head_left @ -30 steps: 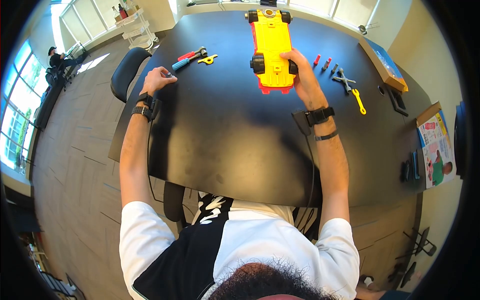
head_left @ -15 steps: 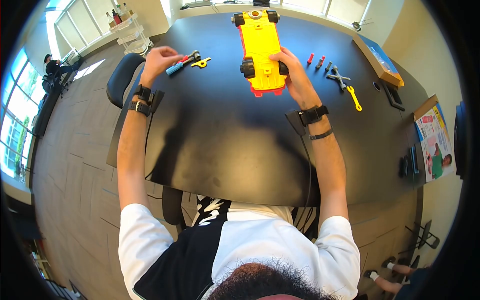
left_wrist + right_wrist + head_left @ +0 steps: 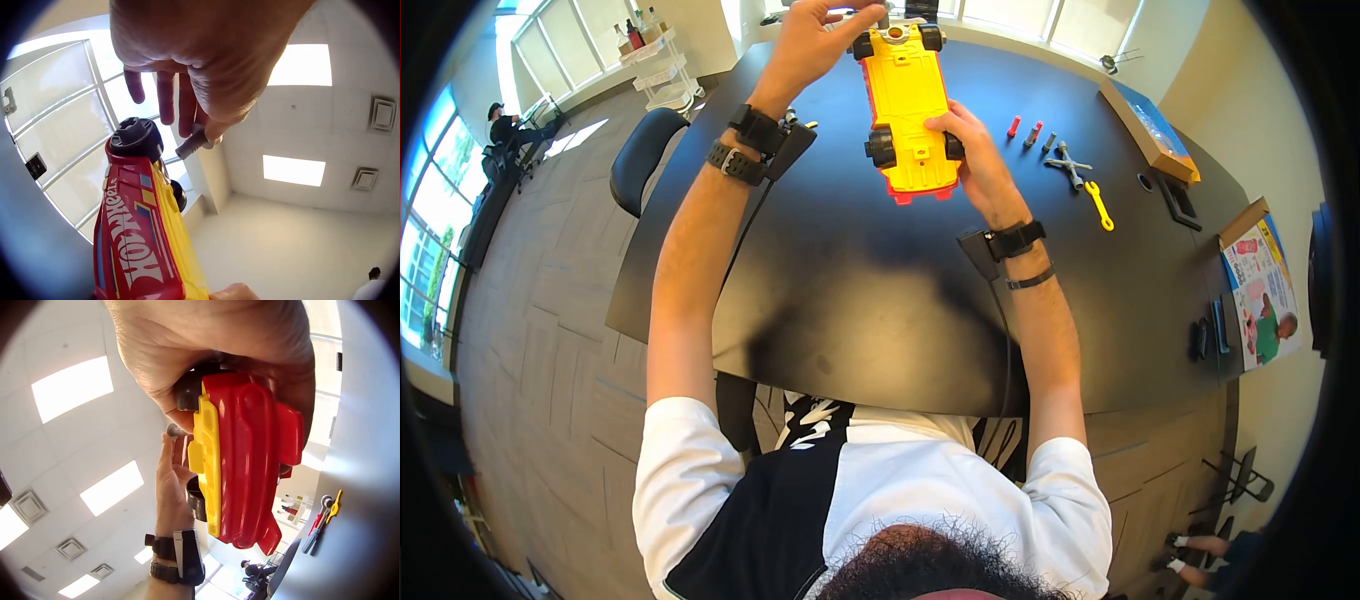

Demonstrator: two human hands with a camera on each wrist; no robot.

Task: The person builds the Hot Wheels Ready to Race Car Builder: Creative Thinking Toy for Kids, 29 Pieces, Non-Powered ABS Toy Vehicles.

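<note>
The right hand (image 3: pixel 985 165) grips a toy car (image 3: pixel 908 95) near one end, its yellow underside toward the head camera and black wheels at the corners. In the left wrist view the red side of the car (image 3: pixel 134 231) shows lettering. Between thumb and fingertips, the left hand (image 3: pixel 206 62) pinches a grey screw-like piece (image 3: pixel 194 142) just off the car's far end. From the right wrist, the left hand (image 3: pixel 172 494) appears beyond the yellow base, and the right hand (image 3: pixel 225 337) wraps round the red body (image 3: pixel 250 462).
On the dark table (image 3: pixel 850 300) at the right lie several small red and grey pieces (image 3: pixel 1032 134), a grey cross-shaped tool (image 3: pixel 1070 166) and a yellow wrench (image 3: pixel 1100 206). An open box (image 3: pixel 1150 130) stands farther right. Tools with red and blue handles (image 3: pixel 314 531) lie at the left.
The left hand has moved from the table's left side up and right to the car's far end, with the grey piece. The car has shifted slightly left in the right hand.
</note>
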